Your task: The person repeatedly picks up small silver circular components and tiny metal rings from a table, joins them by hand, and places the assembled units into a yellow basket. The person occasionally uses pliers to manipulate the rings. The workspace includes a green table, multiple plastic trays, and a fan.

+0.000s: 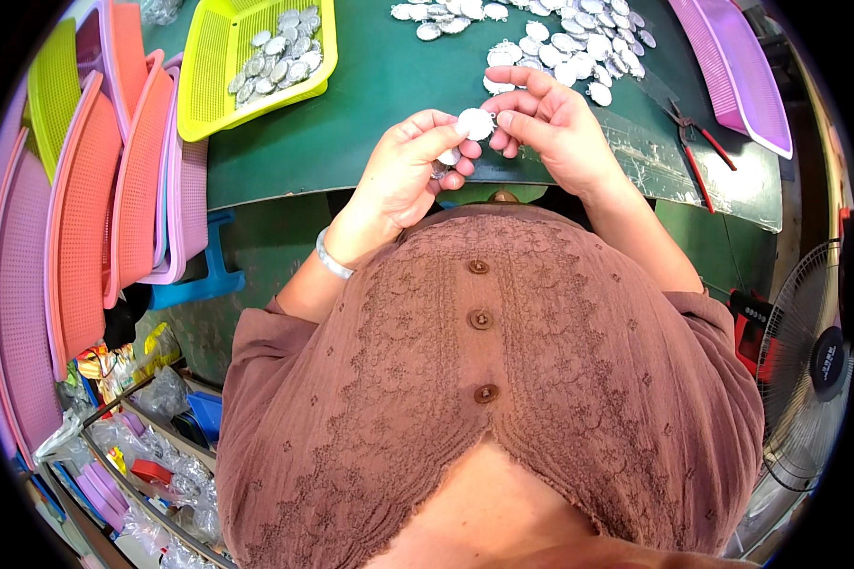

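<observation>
Between the thumb and finger of my left hand (410, 161) is a round silvery metal pendant (476, 123), its pale flat face turned up. More such discs (443, 166) are tucked in the curled fingers of the same hand. My right hand (555, 123) is at the pendant's right edge, where a small loop shows; its thumb and a finger come close together there, the other fingers loosely spread. Whether it pinches something tiny cannot be made out. Beyond my hands, a loose heap of similar pendants (588, 43) lies on the green tabletop (370, 85).
A yellow-green basket (192, 95) with pendants stands at the left. Red-handled pliers (691, 152) lie right of my hand, near a purple basket (731, 66). Stacked coloured baskets (76, 209) crowd the far left. A fan (807, 360) stands at the right.
</observation>
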The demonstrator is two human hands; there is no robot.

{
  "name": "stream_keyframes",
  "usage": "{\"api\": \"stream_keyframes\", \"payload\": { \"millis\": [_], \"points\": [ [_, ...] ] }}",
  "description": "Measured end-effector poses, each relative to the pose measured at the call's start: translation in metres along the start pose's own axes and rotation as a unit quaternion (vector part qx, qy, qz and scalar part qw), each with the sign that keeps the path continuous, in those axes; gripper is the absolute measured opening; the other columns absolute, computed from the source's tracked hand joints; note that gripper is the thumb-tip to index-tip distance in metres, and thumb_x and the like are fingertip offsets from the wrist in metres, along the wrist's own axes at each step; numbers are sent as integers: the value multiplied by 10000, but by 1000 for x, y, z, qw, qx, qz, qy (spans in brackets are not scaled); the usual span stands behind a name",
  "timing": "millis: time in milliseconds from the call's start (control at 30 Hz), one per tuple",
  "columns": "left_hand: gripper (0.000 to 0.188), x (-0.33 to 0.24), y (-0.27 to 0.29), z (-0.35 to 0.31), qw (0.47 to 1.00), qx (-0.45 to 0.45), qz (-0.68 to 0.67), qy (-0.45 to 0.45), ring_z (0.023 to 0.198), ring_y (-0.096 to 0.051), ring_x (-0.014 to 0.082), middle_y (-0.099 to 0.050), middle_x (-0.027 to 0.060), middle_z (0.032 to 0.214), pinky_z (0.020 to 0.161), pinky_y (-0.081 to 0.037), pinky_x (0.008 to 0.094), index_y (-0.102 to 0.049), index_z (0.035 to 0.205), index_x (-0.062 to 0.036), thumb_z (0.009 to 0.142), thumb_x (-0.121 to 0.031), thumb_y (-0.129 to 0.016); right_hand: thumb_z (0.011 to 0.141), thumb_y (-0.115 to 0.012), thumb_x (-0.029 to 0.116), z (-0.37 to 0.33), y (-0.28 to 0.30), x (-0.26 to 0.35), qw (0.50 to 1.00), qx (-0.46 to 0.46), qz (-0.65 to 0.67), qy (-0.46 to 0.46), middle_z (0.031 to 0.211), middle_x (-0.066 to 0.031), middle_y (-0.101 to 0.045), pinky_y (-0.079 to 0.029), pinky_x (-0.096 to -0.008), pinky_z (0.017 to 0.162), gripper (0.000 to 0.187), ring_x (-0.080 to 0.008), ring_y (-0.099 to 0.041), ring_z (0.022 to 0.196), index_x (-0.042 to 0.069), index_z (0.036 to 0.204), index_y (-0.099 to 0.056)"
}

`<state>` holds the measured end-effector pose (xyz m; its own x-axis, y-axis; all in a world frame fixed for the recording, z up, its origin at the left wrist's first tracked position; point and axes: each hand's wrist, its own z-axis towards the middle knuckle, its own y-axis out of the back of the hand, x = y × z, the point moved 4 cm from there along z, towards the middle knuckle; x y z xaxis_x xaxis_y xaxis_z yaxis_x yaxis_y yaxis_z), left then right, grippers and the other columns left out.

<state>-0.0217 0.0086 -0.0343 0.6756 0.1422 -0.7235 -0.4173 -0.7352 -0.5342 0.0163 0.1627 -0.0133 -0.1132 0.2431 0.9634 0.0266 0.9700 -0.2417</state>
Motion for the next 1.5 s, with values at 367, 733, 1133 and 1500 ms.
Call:
{"api": "stream_keyframes", "payload": {
  "millis": [367, 733, 1133, 1500],
  "points": [
    [130, -2, -4, -2, 1000, 17, -12, -7, 628, -559, 103, -598, 54, 759, 525, -443, 200, -551, 894, -43, 846, -158, -590, 817, -555, 2, 1, 2, -1, 1000, 3, -4, 8, 912, -83, -608, -463, -217, 627, 396, -97, -563, 702, -3, 1198, -450],
    [213, -3, -6, 0, 999, 8, -13, -49, 691, -561, 89, -585, 41, 859, 588, -476, 198, -539, 1017, -25, 818, -66, -601, 793, -504, -92, -1, -5, 1, 991, 17, -35, 128, 1034, -101, -578, -452, -252, 827, 462, -125, -568, 882, 6, 1237, -421],
    [272, -3, -5, -1, 999, 4, -40, -16, 755, -589, 142, -593, 84, 912, 655, -513, 235, -530, 1077, 21, 820, -62, -568, 823, -496, -43, -1, 19, -6, 985, -51, -118, 114, 992, -72, -595, -466, -230, 745, 374, -104, -571, 821, 19, 1191, -473],
    [136, -54, 15, 9, 983, 60, -88, -149, 756, -609, 202, -596, 137, 893, 604, -517, 252, -532, 958, -10, 827, -49, -543, 755, -588, 56, 7, 22, 7, 796, -125, -541, 242, 954, -57, -623, -466, -328, 734, 396, -234, -571, 838, 102, 1142, -519]
  ]
}}
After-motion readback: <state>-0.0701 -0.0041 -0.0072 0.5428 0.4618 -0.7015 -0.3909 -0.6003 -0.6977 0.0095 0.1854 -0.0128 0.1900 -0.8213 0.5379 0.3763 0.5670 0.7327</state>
